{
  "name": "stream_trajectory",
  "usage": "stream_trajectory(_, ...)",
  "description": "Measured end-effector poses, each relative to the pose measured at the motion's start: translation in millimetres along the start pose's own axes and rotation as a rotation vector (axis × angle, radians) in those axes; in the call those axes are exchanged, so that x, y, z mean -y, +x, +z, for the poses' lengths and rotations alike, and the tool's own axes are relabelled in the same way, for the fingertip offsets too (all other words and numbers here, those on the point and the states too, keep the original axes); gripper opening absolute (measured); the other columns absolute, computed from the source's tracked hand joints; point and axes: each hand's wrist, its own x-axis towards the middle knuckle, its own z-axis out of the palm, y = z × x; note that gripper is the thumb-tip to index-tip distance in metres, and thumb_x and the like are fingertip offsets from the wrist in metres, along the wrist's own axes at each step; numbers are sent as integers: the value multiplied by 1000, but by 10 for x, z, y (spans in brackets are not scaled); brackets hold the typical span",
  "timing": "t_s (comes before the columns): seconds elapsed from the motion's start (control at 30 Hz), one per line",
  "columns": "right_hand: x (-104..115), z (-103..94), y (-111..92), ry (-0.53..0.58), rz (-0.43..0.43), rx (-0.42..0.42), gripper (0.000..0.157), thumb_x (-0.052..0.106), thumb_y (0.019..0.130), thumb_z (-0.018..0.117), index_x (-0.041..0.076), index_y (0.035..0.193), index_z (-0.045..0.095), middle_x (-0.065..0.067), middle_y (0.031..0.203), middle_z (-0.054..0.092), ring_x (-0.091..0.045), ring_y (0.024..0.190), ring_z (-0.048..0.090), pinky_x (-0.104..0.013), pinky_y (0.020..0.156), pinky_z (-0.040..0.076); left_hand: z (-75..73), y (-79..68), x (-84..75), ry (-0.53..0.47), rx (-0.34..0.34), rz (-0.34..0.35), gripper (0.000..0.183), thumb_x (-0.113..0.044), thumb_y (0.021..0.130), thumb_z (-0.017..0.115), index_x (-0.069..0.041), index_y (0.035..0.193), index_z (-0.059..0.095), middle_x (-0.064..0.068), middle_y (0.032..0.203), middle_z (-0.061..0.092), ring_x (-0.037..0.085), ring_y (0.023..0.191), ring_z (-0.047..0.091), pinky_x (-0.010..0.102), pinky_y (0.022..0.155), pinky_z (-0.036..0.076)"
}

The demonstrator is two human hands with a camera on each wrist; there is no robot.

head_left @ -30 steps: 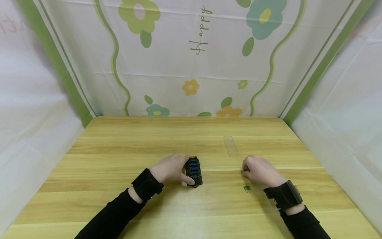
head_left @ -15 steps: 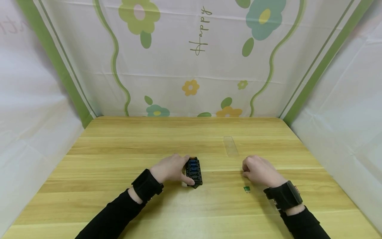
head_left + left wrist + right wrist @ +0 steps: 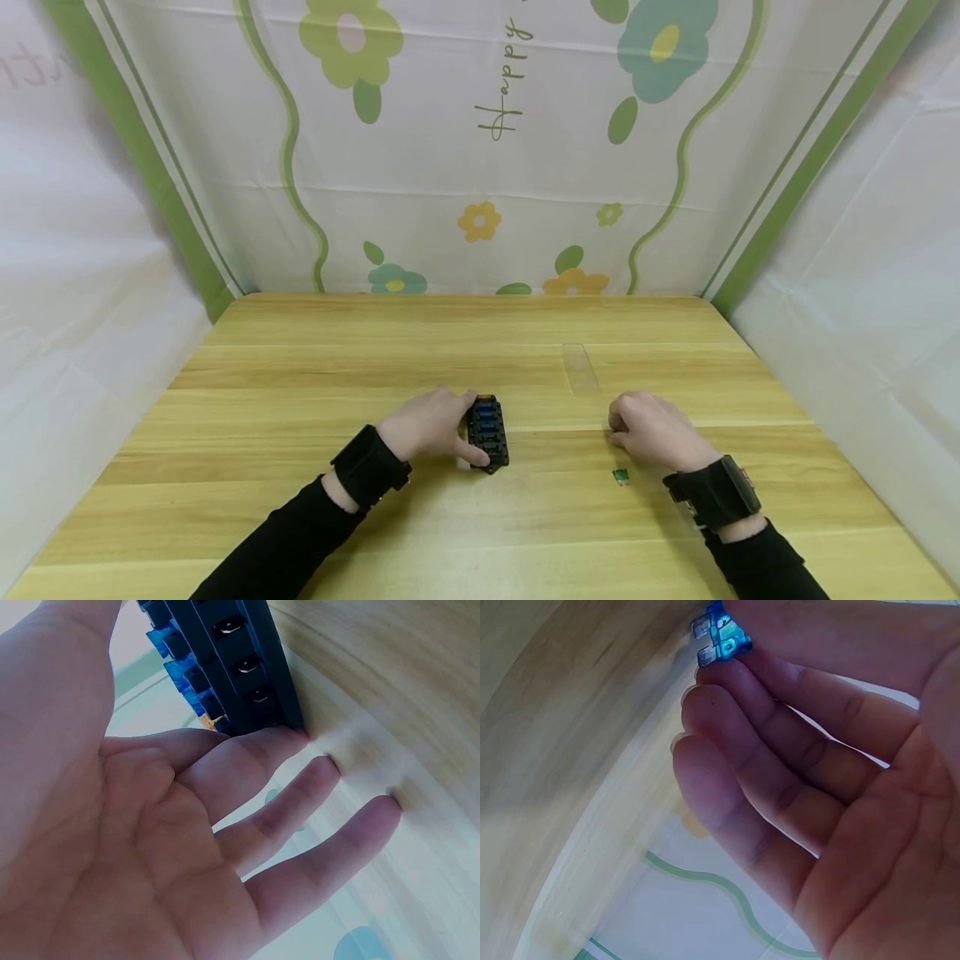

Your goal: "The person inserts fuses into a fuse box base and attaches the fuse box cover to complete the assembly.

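A black fuse block (image 3: pixel 491 427) with blue blade fuses and an orange one seated along it lies on the table. My left hand (image 3: pixel 431 425) grips it lengthwise, thumb at the near end and a finger at the far end. In the left wrist view the block's side (image 3: pixel 246 666) shows metal terminals, and two other fingers spread onto the wood. To the right, my right hand (image 3: pixel 656 429) hovers low over the table with curled fingers. Its thumb and forefinger pinch a translucent blue blade fuse (image 3: pixel 724 634), prongs outward. A small green blade fuse (image 3: pixel 620 477) lies just below that hand.
A clear plastic cover (image 3: pixel 580 368) lies flat behind and between the hands. The wooden table (image 3: pixel 420 337) ends against a white flowered cloth (image 3: pixel 427 142) at the back, with white cloth sides at left and right.
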Motion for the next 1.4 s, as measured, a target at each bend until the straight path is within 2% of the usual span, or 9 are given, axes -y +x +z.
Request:
stream_trajectory(0.2,0,0,7,3,1,2,27,10,75,77,20,66,53,9,66,44,-7,58,40,-24,53,34,1,4,3,-1,-2,2,101,-62,74,70,-2,147,34,-7,56,30,9,51,31,26,61,37)
stream_trajectory(0.87,10,-2,-8,-5,1,2,30,13,75,78,19,64,50,9,63,42,-8,57,39,-24,53,33,8,-6,4,-7,-5,-7,101,-61,73,71,-1,146,35,-4,62,39,10,58,39,27,67,39)
stream_trajectory(1.4,-12,-2,-10,20,-10,14,29,13,78,76,21,65,51,10,63,43,-7,58,39,-24,53,33,4,0,11,-10,-4,-1,101,-61,74,71,-1,146,34,-5,59,35,10,55,36,27,65,38)
